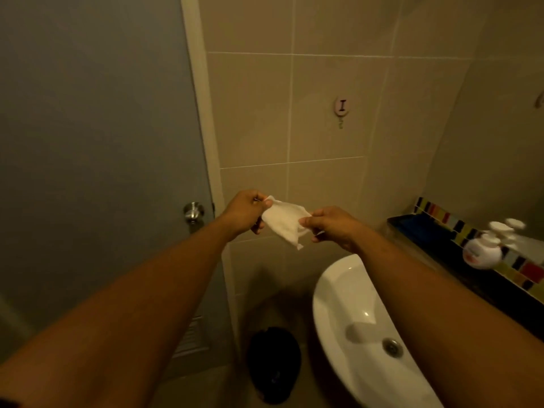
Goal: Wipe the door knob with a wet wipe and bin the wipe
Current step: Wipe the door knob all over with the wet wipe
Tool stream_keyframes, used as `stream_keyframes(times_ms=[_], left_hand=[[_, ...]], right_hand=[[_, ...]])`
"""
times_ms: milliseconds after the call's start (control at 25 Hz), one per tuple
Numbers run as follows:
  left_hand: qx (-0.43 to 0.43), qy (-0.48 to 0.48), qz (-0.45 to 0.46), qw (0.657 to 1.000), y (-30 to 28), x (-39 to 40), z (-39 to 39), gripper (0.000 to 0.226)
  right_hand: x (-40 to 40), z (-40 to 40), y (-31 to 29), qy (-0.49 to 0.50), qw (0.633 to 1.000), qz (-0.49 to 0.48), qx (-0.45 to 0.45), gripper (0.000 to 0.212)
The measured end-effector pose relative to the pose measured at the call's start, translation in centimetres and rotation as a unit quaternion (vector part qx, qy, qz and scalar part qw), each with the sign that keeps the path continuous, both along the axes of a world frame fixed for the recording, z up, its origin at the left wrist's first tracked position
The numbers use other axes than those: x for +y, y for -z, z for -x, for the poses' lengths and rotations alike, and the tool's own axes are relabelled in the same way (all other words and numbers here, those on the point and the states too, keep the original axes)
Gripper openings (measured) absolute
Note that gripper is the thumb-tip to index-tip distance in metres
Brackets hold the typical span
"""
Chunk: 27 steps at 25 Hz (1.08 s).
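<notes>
White wet wipe (284, 223) | crumpled, part-unfolded | pinched between left hand (245, 212), right hand (331, 226)

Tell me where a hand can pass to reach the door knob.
The stretch from the left hand to the door knob is clear; only the white door frame crosses it. It is crowded to the right: the sink, and bottles on the ledge. Both hands hold the wipe.

White wet wipe (285, 221) held stretched in midair, right of the round metal door knob (193, 212), above the black bin (274, 363)
</notes>
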<state>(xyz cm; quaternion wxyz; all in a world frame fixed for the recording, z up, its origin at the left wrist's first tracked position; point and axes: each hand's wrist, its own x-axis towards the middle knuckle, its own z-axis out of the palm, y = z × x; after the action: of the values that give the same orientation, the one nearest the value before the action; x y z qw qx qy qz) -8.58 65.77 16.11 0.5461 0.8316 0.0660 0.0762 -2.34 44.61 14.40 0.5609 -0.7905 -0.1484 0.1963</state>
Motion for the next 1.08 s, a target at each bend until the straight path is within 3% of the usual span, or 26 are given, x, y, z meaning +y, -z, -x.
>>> stream_keyframes(times_ms=[200, 480, 760, 960, 1080], left_hand=[[0.019, -0.069, 0.020, 0.997, 0.6, 7.3, 3.3, 0.021], [0.025, -0.169, 0.072, 0.983, 2.1, 15.7, 3.5, 0.026], [0.120, -0.177, 0.025, 0.976, 5.6, 21.5, 1.3, 0.030], [0.172, -0.178, 0.087, 0.965, 7.9, 22.1, -0.7, 0.027], [0.185, -0.148, 0.052, 0.970, 8.5, 22.6, -2.0, 0.025]], right_hand=[[8.7, 0.1, 0.7, 0.003, 1.000, -0.014, -0.023, 0.030], [19.3, -3.4, 1.2, -0.107, 0.994, -0.008, -0.025, 0.011], [25.5, -7.9, 4.5, -0.202, 0.977, 0.066, -0.017, 0.018], [26.8, -9.5, 7.1, -0.238, 0.966, 0.094, 0.030, 0.019], [27.0, -10.2, 7.7, -0.272, 0.954, 0.118, 0.053, 0.021]])
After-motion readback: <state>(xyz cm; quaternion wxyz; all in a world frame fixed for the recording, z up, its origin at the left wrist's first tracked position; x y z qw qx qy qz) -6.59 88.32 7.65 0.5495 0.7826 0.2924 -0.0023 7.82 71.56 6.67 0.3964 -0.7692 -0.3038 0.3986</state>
